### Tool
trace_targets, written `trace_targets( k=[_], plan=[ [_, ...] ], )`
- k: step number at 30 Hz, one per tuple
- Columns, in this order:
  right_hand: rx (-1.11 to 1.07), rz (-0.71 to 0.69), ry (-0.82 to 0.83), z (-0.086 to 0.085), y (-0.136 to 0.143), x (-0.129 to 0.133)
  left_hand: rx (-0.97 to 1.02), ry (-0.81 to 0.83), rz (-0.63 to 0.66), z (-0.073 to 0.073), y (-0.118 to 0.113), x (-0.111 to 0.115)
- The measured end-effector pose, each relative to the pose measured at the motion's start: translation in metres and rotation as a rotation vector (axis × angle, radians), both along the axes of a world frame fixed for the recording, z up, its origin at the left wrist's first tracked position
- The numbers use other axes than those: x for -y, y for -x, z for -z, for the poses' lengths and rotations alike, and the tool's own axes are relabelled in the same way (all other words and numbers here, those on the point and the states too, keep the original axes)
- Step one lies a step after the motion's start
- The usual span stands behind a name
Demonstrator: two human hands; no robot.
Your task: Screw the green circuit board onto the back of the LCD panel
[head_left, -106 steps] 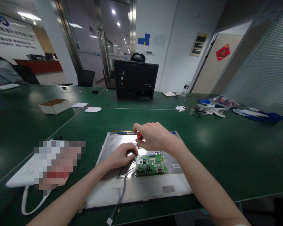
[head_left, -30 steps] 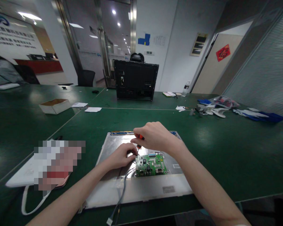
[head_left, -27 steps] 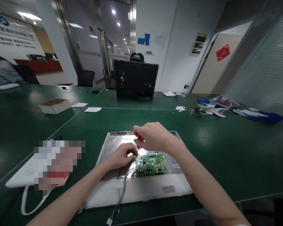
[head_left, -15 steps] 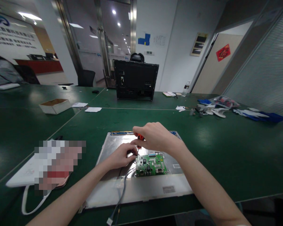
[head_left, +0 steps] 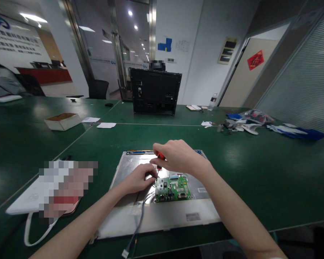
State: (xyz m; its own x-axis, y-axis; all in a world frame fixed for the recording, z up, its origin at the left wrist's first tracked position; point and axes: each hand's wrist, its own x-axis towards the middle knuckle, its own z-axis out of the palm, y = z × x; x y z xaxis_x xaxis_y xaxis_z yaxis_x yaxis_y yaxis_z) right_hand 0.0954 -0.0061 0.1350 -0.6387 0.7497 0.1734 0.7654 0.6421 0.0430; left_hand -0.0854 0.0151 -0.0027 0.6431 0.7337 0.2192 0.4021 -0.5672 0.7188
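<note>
A green circuit board (head_left: 172, 189) lies on the metal back of a flat display panel (head_left: 178, 216). My right hand (head_left: 178, 156) is closed around the red and black handle of a screwdriver (head_left: 160, 160). The screwdriver's thin shaft points down to the board's upper left corner. My left hand (head_left: 142, 177) rests on the panel beside that corner, thumb and fingertips pinched close to the screwdriver's tip. What lies between those fingertips is too small to make out. Grey cables (head_left: 142, 219) run from the board's left side over the panel's near edge to a white plug (head_left: 125, 253).
Left on the green table (head_left: 108, 142) lie a white flat object (head_left: 27, 196) with a strap and a pinkish item, partly blurred. Further back are an open box (head_left: 63, 122), papers (head_left: 106, 125) and a black monitor housing (head_left: 156, 91). Gloves and plastic bags (head_left: 256, 117) lie far right.
The fingers of my right hand have shifted slightly on the screwdriver handle, which leans a little differently. My left hand, the board and the panel stay in place.
</note>
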Motion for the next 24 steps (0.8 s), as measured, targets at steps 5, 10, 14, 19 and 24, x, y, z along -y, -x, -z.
trace_targets(
  k=[5,10,14,19,24],
  plan=[
    [-0.023,-0.051,0.022,-0.0012,-0.0012,0.0030,0.030,-0.012,-0.001,0.0064,0.0006,-0.0026],
    [-0.010,-0.021,0.001,0.0015,-0.0005,-0.0011,0.011,0.012,0.004,0.0016,-0.0001,-0.0001],
    [0.002,0.001,0.004,0.0017,0.0009,-0.0016,-0.003,-0.020,-0.007,0.0017,0.0002,-0.0009],
    [-0.039,-0.048,0.027,0.0000,0.0000,0.0026,0.016,-0.014,-0.009,0.0052,0.0002,-0.0019],
    [-0.028,-0.030,-0.018,0.0034,0.0007,-0.0007,0.023,0.038,-0.001,0.0017,-0.0007,0.0003]
  ],
)
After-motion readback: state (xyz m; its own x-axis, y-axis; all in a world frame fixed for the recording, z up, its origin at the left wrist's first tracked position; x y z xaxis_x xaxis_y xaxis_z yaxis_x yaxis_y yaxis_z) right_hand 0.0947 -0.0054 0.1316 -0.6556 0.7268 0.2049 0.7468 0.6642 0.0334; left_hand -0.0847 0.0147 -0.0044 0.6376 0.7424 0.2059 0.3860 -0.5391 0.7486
